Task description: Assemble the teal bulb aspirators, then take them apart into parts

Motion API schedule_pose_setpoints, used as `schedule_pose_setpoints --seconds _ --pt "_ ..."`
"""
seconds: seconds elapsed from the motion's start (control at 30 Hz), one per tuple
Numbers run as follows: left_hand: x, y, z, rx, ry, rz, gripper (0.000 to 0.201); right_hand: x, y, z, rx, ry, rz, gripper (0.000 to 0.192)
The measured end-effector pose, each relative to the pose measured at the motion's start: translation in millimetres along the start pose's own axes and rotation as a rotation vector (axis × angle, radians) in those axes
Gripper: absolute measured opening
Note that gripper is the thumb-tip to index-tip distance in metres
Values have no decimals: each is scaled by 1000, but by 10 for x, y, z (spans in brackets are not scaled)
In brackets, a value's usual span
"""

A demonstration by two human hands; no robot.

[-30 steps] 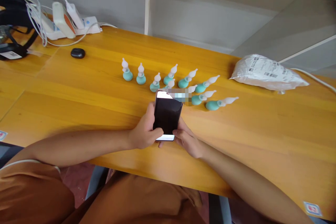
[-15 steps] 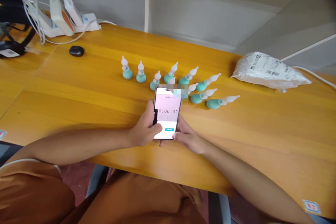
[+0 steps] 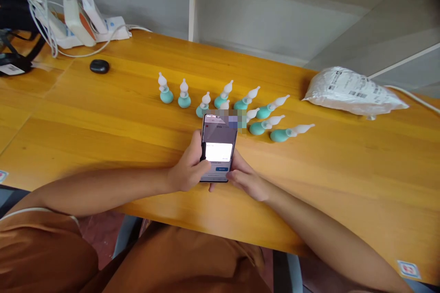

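Phone [image 3: 217,149], near centre: lit screen shows a white panel and a blue button, print too small to read. White parcel [image 3: 354,92], far right: barcode labels, characters illegible. No other legible text.

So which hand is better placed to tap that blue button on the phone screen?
Probably the right hand: its thumb tip sits beside the blue button near the bottom of the phone. The left hand wraps the phone's left edge, supporting it.
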State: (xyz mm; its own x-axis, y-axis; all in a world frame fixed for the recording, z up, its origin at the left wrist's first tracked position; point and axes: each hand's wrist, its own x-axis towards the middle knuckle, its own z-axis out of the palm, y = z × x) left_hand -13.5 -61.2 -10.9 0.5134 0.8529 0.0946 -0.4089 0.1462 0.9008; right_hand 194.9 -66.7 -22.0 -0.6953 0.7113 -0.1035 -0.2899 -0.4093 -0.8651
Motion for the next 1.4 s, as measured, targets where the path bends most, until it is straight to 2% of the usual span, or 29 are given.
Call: schedule_pose_setpoints --seconds 0.23,0.53,0.8,1.23,1.4 --pt "10 63 35 -24 12 -7 32 9 -11 24 34 32 2 51" --pt "-3 34 24 -25 9 -21 32 11 4 43 33 89 48 61" --pt "-9 5 7 -23 19 -11 36 26 33 5 53 28 -13 46" --pt "4 39 24 -17 48 -40 38 15 38 -11 16 -18 -50 56" --pt "-11 37 19 -26 61 -57 37 18 28 5 25 -4 -34 53"
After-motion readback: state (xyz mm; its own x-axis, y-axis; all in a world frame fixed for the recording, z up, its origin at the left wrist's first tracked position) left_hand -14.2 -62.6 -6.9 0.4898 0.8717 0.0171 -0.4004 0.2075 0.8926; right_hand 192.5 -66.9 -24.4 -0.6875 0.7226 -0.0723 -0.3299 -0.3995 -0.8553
